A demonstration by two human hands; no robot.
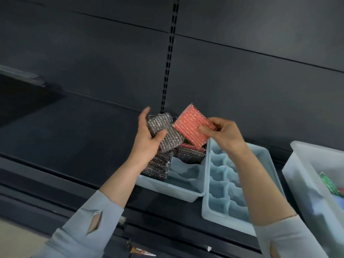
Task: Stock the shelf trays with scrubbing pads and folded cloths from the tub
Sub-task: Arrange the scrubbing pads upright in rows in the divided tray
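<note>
The translucent white plastic tub (pixel 305 175) is cut off at the right edge, its contents blurry. The left hand (pixel 149 136) grips glittery silver-grey mesh scrubbing pads (pixel 162 127), tilted over the pale blue divided plastic tray (pixel 167 185). The right hand (pixel 225 135) pinches a shiny pink square scrubbing pad (pixel 189 125) above that tray. The second pale blue tray (pixel 210 209) has wavy dividers.

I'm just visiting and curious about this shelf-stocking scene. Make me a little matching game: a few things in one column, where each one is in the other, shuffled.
Things:
1. pink scrubbing pad
2. silver scrubbing pads
3. divided tray
4. green item

Places:
A. in the tub at far right
B. pinched in the right hand
C. on the shelf, its compartments bare
D. gripped by the left hand

Pairs: 1-B, 2-D, 3-C, 4-A
</note>
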